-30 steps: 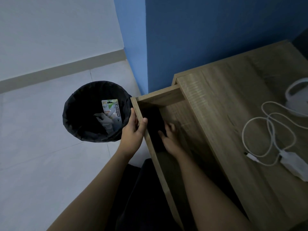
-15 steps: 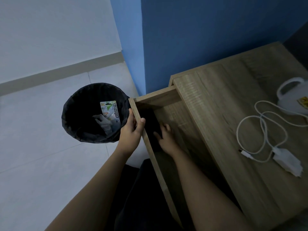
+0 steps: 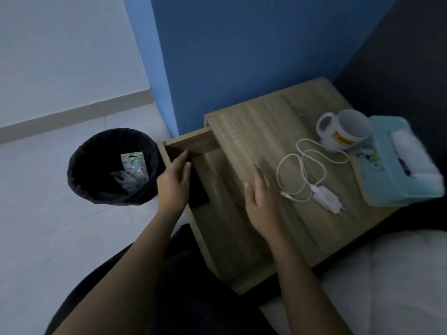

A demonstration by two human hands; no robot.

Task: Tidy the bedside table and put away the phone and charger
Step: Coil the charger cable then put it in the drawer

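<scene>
The wooden bedside table (image 3: 263, 131) has its drawer (image 3: 193, 141) pulled out to the left. A dark flat phone (image 3: 198, 189) lies inside the drawer near its front panel. My left hand (image 3: 173, 183) rests on the drawer's front edge, fingers together and partly over the phone. My right hand (image 3: 262, 201) hovers open over the table's left edge, fingers apart, holding nothing. Just right of that hand, a white charger (image 3: 326, 199) with its coiled white cable (image 3: 302, 170) lies on the tabletop.
A black-lined waste bin (image 3: 96, 180) with packaging inside stands on the tiled floor left of the drawer. A white mug (image 3: 343, 130) and a light blue tissue box (image 3: 396, 163) sit at the table's right. A white bed edge (image 3: 387, 274) lies below right; blue wall behind.
My right hand has come out of the drawer and moved right over the tabletop toward the charger. The phone now shows in the drawer. The view has swung right, revealing mug and tissue box.
</scene>
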